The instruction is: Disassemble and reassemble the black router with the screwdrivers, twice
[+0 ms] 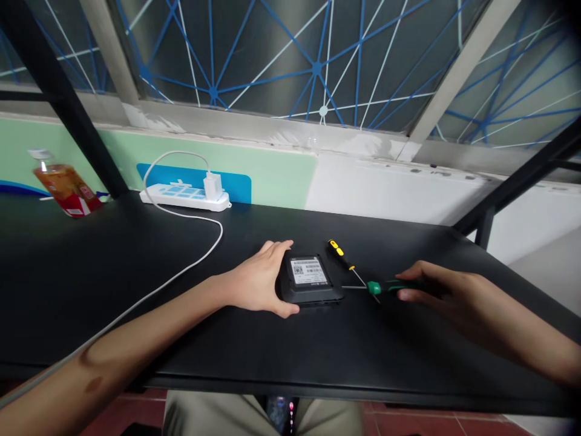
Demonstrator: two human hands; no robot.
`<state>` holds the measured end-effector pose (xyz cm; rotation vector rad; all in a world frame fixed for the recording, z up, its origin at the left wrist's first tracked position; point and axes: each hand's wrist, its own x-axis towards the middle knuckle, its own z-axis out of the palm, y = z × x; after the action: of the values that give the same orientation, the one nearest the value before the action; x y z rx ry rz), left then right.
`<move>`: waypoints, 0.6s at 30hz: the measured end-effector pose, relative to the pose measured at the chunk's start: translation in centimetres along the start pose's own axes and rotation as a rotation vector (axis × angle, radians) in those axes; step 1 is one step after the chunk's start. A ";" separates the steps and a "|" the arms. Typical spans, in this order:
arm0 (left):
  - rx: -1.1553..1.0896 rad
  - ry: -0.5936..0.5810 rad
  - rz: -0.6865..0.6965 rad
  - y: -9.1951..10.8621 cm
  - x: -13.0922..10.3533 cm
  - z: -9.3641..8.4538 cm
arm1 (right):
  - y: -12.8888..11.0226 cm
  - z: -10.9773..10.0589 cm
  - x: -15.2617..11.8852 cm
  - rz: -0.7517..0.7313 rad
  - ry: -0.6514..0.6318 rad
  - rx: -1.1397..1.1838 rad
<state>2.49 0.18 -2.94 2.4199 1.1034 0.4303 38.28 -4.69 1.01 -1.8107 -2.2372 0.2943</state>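
A flat black device (313, 295) with a white printed label on its upper face lies on the dark table. My left hand (261, 278) grips it from its left side, thumb at the near edge and fingers at the far edge. In my right hand (436, 284) is a screwdriver (374, 287) with a green and black handle, held level. Its shaft points left, and the tip is at the device's right side; I cannot tell whether it touches. A second screwdriver (340, 252), yellow and black, lies on the table behind, its shaft passing behind the green one.
A white power strip (184, 197) with a plugged-in charger (212, 186) stands against the wall. Its white cable (181, 272) runs across the table towards my left arm. A drink bottle (68, 188) stands at the back left. Black metal posts (72, 115) rise at both sides.
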 end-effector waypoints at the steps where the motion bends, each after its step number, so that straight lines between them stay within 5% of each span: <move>1: 0.002 -0.002 -0.007 0.1 0.0 0.0 | 0.0 -0.1 0.1 -0.002 0.002 -0.010; 18: 0.016 -0.021 0.028 0.0 0.1 -0.3 | -2.6 -1.4 0.5 -0.002 0.150 -0.097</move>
<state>2.41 0.36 -2.68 2.4504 1.0695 0.4062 36.23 -4.73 3.15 -1.8122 -2.1837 0.0479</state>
